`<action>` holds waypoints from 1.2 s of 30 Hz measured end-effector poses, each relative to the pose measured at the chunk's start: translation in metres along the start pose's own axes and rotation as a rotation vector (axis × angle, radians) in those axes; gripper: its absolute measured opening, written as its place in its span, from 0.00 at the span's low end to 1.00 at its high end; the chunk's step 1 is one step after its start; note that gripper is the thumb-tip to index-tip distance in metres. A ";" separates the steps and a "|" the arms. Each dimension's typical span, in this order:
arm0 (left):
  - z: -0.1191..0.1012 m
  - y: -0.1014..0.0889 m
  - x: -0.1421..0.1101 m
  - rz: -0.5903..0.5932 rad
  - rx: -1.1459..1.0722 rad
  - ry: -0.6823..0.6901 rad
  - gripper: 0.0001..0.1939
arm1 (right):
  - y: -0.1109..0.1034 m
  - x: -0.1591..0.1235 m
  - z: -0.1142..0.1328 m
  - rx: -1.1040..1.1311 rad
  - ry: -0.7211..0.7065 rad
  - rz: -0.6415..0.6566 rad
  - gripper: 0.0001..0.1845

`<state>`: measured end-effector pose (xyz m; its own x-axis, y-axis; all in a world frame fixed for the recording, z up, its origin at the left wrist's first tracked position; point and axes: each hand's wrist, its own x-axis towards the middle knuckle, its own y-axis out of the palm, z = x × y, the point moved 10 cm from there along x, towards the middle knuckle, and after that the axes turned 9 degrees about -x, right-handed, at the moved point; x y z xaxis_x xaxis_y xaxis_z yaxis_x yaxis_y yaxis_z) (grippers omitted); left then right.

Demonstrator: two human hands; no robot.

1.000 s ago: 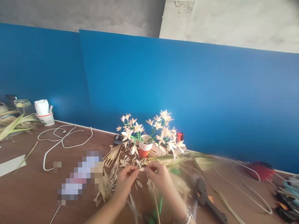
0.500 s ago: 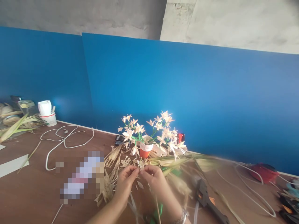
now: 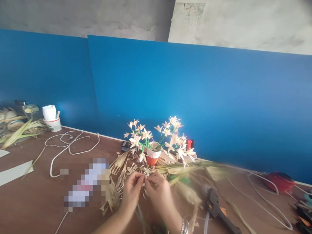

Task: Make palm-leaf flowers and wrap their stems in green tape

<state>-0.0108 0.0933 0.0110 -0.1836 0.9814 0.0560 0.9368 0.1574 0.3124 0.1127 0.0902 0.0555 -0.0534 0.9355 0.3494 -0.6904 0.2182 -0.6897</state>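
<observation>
Husk piece (image 3: 145, 177) between hands (image 3: 131, 189) (image 3: 158, 190), long axis unclear

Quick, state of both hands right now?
Left hand: closed, fingertips pinched at a small pale piece.
Right hand: closed, fingertips pinched at the same piece, meeting the left's.

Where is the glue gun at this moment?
In the head view, the black glue gun lies on the brown table at lower right, to the right of the person's right hand, with pale dry husk between them.
</observation>
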 end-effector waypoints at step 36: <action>0.016 0.010 -0.002 0.082 -0.114 -0.139 0.11 | -0.030 0.007 0.002 -0.009 -0.121 -0.120 0.05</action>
<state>0.0039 0.0944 -0.0013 -0.0575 0.9974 -0.0437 0.9057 0.0705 0.4180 0.1320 0.0893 0.0798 -0.0576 0.8623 0.5032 -0.6904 0.3297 -0.6440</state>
